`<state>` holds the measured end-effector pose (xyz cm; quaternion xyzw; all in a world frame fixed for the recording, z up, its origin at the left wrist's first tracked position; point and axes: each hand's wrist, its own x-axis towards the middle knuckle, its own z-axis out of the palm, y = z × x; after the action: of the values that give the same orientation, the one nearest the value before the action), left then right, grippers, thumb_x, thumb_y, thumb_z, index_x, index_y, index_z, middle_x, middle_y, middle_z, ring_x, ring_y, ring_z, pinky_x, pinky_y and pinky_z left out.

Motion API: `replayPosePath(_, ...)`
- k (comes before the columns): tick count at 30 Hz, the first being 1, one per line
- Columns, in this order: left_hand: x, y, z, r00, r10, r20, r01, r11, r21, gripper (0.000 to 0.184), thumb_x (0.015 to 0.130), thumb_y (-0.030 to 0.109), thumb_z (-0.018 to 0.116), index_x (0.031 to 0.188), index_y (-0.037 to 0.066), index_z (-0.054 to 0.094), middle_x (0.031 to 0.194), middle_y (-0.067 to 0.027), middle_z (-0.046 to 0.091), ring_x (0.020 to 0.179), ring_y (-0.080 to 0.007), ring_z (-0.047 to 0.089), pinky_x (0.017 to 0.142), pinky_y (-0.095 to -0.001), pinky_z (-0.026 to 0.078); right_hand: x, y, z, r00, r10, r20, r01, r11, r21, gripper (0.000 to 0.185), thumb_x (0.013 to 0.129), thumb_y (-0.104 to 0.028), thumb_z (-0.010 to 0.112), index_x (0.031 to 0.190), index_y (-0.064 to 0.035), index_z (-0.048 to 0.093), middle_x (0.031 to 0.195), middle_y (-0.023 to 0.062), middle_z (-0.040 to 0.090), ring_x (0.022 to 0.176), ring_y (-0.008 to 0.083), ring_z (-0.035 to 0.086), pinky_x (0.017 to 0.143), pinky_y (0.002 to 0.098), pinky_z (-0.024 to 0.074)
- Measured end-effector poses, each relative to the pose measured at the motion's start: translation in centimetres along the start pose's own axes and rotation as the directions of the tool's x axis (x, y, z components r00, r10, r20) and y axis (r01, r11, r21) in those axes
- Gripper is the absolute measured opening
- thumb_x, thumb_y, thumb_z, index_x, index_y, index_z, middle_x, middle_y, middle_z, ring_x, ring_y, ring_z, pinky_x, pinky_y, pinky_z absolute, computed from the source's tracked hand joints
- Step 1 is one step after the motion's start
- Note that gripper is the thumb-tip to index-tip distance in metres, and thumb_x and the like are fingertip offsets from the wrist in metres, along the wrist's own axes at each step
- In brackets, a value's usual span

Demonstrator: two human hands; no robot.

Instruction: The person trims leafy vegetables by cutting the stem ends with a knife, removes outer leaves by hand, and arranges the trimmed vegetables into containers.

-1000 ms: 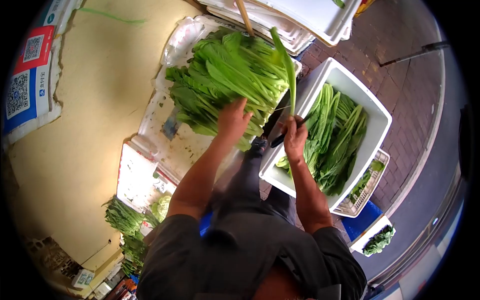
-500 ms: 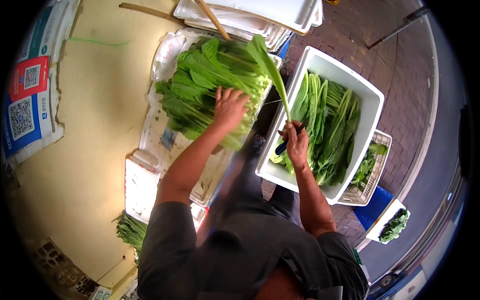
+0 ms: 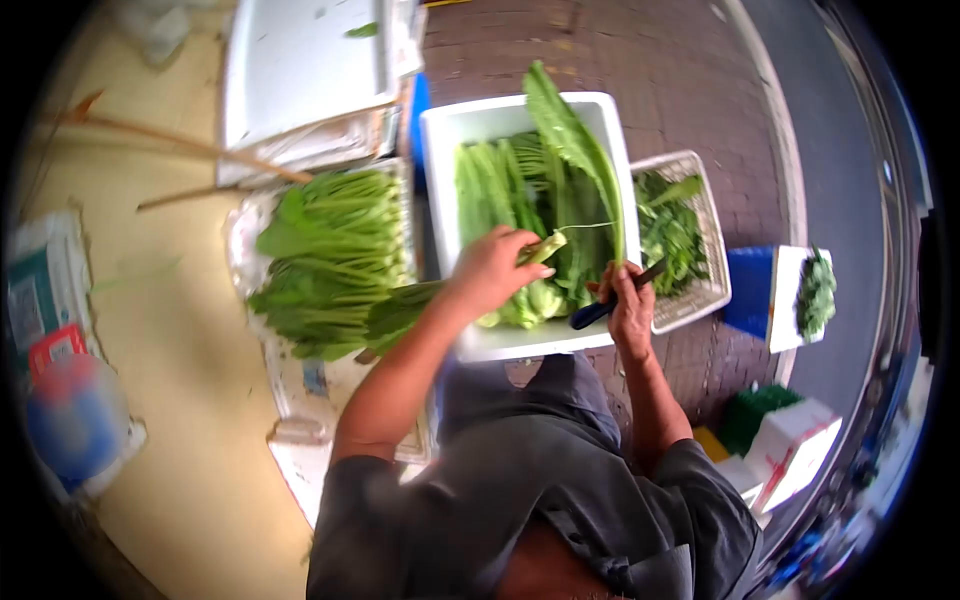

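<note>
My left hand [image 3: 500, 268] is closed on a leafy green, its pale cut stem [image 3: 543, 248] poking out past the fingers and its leaves trailing left under my forearm. My right hand [image 3: 630, 305] is closed round a knife with a dark blue handle [image 3: 592, 315] and the base of one long green leaf [image 3: 577, 140], which rises upright over the white box [image 3: 612, 130]. Long greens [image 3: 510, 180] lie in that box beneath both hands. To the left, a pile of greens [image 3: 340, 240] rests in a foam tray. A thin pale strand stretches between the hands.
A slatted basket [image 3: 715, 225] of greens stands right of the white box. Stacked foam trays [image 3: 300, 70] and a wooden stick [image 3: 200, 147] are at the upper left. A blue box [image 3: 750, 290] and a red-marked white box [image 3: 790, 450] stand farther right.
The view has turned to the right. My left hand has left the pile and moved over the white box with a green in its grip. My right hand still holds the knife and leaf.
</note>
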<state>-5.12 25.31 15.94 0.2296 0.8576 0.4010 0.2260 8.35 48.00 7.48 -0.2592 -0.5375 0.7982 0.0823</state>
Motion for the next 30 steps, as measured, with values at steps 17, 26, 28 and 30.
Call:
replayPosePath(17, 14.2, 15.0, 32.6, 0.892, 0.216, 0.397, -0.372, 0.850, 0.373, 0.033, 0.085, 0.029, 0.077, 0.106, 0.006, 0.065, 0.106, -0.0173, 0.064, 0.097, -0.0360, 0.067, 0.083, -0.0450, 0.055, -2.2, -1.9, -26.0, 0.950, 0.075, -0.304, -0.121, 0.983, -0.136, 0.060, 0.108, -0.044, 0.048, 0.146, 0.0023, 0.046, 0.092, 0.0055, 0.061, 0.067, 0.0104, 0.052, 0.063, 0.0284, 0.0491)
replayPosePath(26, 13.8, 16.6, 34.5, 0.855, 0.295, 0.426, -0.446, 0.837, 0.315, 0.031, 0.082, 0.025, 0.078, 0.104, 0.009, 0.064, 0.100, -0.0145, 0.063, 0.097, -0.0348, 0.066, 0.082, -0.0460, 0.054, -2.0, -3.0, -27.4, 0.942, 0.080, -0.326, -0.104, 0.993, -0.059, 0.047, 0.108, -0.038, 0.051, 0.138, -0.0021, 0.053, 0.080, -0.0016, 0.054, 0.066, 0.0077, 0.050, 0.061, 0.0261, 0.0453)
replayPosePath(28, 14.1, 16.8, 34.6, 0.846, 0.325, 0.424, -0.472, 0.826, 0.308, 0.031, 0.081, 0.025, 0.079, 0.104, 0.009, 0.064, 0.100, -0.0139, 0.063, 0.096, -0.0348, 0.066, 0.081, -0.0458, 0.054, -1.8, -3.1, -27.8, 0.944, 0.068, -0.324, -0.097, 0.993, -0.073, 0.047, 0.107, -0.038, 0.052, 0.136, -0.0016, 0.054, 0.078, -0.0026, 0.053, 0.066, 0.0076, 0.049, 0.060, 0.0255, 0.0448)
replayPosePath(30, 14.7, 17.4, 34.5, 0.837, 0.346, 0.423, -0.491, 0.817, 0.304, 0.031, 0.081, 0.024, 0.080, 0.103, 0.010, 0.065, 0.099, -0.0134, 0.063, 0.096, -0.0346, 0.066, 0.080, -0.0457, 0.054, -1.4, -3.7, -28.3, 0.946, 0.066, -0.317, -0.091, 0.994, -0.066, 0.046, 0.107, -0.038, 0.052, 0.135, -0.0011, 0.054, 0.076, -0.0033, 0.052, 0.065, 0.0074, 0.048, 0.060, 0.0250, 0.0443)
